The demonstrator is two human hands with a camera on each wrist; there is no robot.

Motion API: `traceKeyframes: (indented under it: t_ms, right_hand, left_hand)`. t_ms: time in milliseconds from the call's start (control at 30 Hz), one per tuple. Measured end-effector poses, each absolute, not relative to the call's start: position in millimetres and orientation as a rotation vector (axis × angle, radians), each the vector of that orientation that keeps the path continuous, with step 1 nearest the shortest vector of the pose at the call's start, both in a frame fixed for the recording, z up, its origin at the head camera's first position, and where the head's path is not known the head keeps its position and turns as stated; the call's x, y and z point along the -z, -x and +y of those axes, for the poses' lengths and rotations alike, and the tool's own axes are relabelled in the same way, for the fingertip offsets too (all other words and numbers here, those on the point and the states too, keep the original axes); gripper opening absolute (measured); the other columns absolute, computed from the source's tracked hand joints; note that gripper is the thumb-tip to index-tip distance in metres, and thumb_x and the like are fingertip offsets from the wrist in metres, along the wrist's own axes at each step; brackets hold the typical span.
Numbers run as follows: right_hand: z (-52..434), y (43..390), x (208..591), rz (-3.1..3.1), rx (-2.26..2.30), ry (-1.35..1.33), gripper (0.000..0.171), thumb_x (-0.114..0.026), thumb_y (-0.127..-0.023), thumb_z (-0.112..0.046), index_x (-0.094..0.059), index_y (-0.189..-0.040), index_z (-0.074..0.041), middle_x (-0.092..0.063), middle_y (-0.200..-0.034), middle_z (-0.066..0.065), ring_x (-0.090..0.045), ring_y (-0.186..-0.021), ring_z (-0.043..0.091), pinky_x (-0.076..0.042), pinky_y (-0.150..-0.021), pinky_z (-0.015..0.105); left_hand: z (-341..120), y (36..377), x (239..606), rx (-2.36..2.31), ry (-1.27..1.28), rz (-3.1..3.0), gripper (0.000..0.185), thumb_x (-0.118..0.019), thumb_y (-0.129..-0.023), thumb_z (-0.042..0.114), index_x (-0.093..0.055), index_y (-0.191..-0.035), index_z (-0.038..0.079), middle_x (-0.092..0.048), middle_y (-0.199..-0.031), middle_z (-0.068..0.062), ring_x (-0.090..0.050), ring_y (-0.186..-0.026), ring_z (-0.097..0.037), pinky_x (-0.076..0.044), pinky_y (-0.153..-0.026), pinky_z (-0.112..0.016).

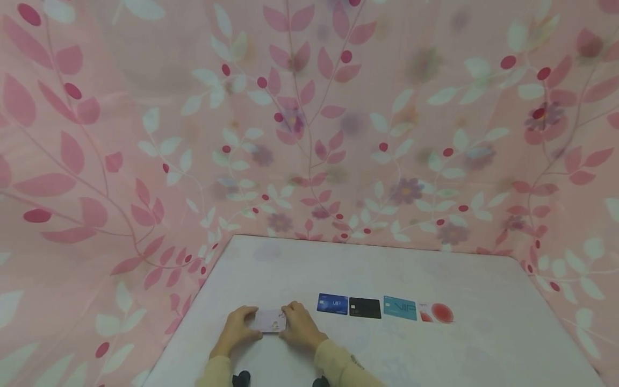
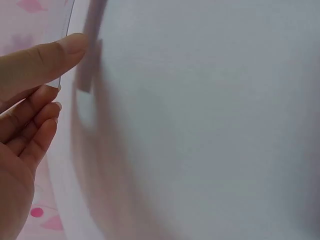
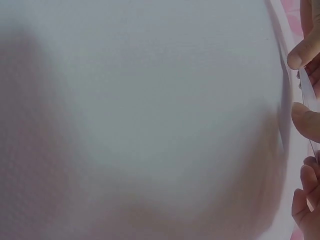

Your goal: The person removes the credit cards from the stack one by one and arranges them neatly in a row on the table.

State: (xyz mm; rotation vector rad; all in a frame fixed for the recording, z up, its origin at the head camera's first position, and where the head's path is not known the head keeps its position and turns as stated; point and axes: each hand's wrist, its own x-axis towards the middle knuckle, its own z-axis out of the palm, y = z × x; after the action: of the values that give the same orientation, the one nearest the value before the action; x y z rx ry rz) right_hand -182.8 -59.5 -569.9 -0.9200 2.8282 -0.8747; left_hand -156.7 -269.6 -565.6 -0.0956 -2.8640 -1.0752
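A pale card [image 1: 271,321] with a small picture near its lower right corner is held between both hands over the near left part of the table. My left hand [image 1: 238,325] pinches the card's left end; the left wrist view shows the thumb [image 2: 70,47] on one face and curled fingers [image 2: 37,107] behind. At the opposite end, my right hand [image 1: 301,325] grips the card with thumb and fingers. Seen almost edge-on in the right wrist view, the card [image 3: 306,90] runs between the two hands' thumbs.
Right of the hands, a row lies on the white table [image 1: 435,355]: a blue VIP card [image 1: 332,304], a black card [image 1: 365,308], a light blue VIP card [image 1: 400,308] and a white card with red circles [image 1: 442,313]. Pink leaf-patterned cloth [image 1: 309,118] surrounds the table's back and sides.
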Motion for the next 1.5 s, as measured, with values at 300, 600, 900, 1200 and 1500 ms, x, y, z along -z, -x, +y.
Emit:
traceKeyframes:
  t_ms: [300, 600, 900, 1200, 1500]
  right_hand:
    - [-52.5, 190.8, 557.7, 2.868, 0.886, 0.888, 0.06, -0.076, -0.075, -0.022, -0.054, -0.126, 0.002, -0.052, -0.115, 0.01, -0.051, -0.107, 0.023, -0.044, -0.094, 0.035]
    - [-41.1, 210.2, 544.9, 2.883, 0.855, 0.887, 0.061, -0.079, -0.075, -0.021, -0.054, -0.125, 0.004, -0.054, -0.114, 0.011, -0.051, -0.105, 0.024, -0.044, -0.093, 0.036]
    - [-29.1, 227.8, 540.8, 2.911, 0.863, 0.865, 0.059, -0.08, -0.074, -0.022, -0.056, -0.122, 0.004, -0.055, -0.115, 0.015, -0.051, -0.104, 0.028, -0.044, -0.092, 0.042]
    - [-16.0, 242.9, 553.7, 2.956, 0.751, 0.84, 0.059, -0.078, -0.077, -0.027, -0.057, -0.123, 0.003, -0.056, -0.116, 0.013, -0.051, -0.107, 0.028, -0.043, -0.093, 0.042]
    - [-6.2, 246.7, 566.8, 2.93, 0.719, 0.749, 0.058, -0.075, -0.078, -0.031, -0.057, -0.123, -0.001, -0.056, -0.117, 0.011, -0.048, -0.11, 0.028, -0.039, -0.095, 0.045]
  left_hand:
    - [-259.6, 171.0, 548.1, 1.127, 0.159, -2.837, 0.058, -0.083, -0.059, -0.002, -0.06, -0.111, -0.011, -0.064, -0.103, -0.021, -0.062, -0.096, -0.035, -0.05, -0.084, -0.043]
    - [-247.6, 187.6, 542.6, 1.165, 0.223, -2.801, 0.057, -0.082, -0.062, -0.004, -0.058, -0.114, -0.013, -0.063, -0.1, -0.021, -0.062, -0.092, -0.035, -0.051, -0.082, -0.043]
    - [-233.9, 208.6, 543.8, 1.19, 0.261, -2.775, 0.058, -0.078, -0.064, -0.007, -0.056, -0.118, -0.014, -0.064, -0.098, -0.02, -0.061, -0.088, -0.031, -0.051, -0.08, -0.044]
    - [-218.2, 230.0, 554.7, 1.09, 0.34, -2.807, 0.059, -0.08, -0.064, -0.004, -0.056, -0.116, -0.015, -0.063, -0.094, -0.019, -0.059, -0.082, -0.026, -0.05, -0.075, -0.039]
    - [-206.8, 234.8, 564.6, 1.125, 0.283, -2.88, 0.063, -0.082, -0.063, 0.003, -0.056, -0.118, -0.012, -0.059, -0.096, -0.018, -0.055, -0.088, -0.03, -0.046, -0.083, -0.046]
